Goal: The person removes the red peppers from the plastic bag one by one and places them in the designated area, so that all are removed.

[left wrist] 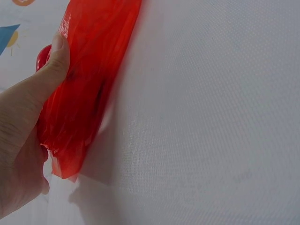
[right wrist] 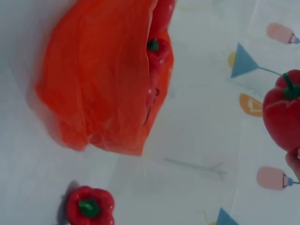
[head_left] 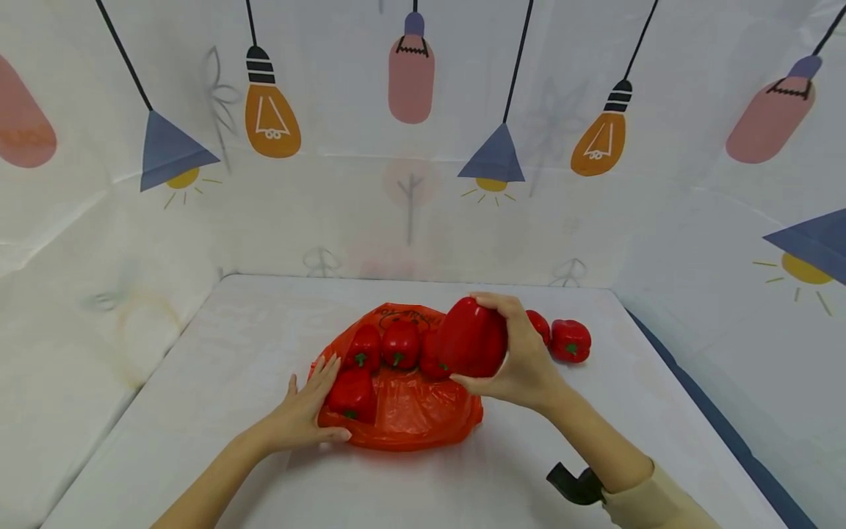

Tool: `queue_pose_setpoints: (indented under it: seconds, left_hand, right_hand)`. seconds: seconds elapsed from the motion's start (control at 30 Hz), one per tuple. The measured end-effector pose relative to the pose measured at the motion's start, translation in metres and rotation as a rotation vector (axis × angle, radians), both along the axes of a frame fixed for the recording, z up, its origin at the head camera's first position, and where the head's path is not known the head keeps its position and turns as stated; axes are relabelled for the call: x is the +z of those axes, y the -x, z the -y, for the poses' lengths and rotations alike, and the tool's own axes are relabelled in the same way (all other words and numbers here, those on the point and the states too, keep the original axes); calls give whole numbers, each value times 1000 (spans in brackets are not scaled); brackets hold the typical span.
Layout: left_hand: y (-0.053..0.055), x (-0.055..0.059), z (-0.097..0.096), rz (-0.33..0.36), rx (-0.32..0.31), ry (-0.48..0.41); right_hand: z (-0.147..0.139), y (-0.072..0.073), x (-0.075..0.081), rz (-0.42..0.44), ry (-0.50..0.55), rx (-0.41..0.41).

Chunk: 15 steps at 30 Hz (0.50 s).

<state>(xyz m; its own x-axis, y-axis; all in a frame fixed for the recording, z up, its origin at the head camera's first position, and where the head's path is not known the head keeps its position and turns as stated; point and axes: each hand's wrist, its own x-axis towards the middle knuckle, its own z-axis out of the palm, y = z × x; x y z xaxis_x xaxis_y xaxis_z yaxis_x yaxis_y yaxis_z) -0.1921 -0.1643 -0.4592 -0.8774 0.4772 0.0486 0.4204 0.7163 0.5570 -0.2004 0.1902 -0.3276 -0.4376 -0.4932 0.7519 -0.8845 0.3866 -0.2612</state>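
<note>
A red plastic bag [head_left: 423,422] lies spread on the white table with several red bell peppers inside, such as the pepper [head_left: 400,344] near its back. My left hand [head_left: 307,408] rests on the bag's left rim, fingers spread and fairly straight. In the left wrist view its thumb [left wrist: 57,56] lies against the bag [left wrist: 89,70]. Above the bag's right side, my right hand [head_left: 522,360] grips a large red bell pepper [head_left: 472,338] between thumb and fingers. The right wrist view shows this held pepper [right wrist: 283,112] at the right edge, green stem visible; most of the hand is out of frame.
Right of the bag, a red pepper [head_left: 571,341] lies on the white table [head_left: 264,316]; another pepper [head_left: 538,325] beside it is partly hidden by my right hand. A wall sheet [head_left: 357,206] printed with lamps stands behind the table. A black strap [head_left: 573,485] hangs at my right sleeve.
</note>
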Motion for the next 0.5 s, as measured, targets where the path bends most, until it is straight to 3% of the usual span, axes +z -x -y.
queue_pose_setpoints:
  seconds: [0.5]
  left_hand:
    - [-1, 1, 0, -5, -6, -21]
  right_hand:
    - [-22, -9, 10, -51, -31, -89]
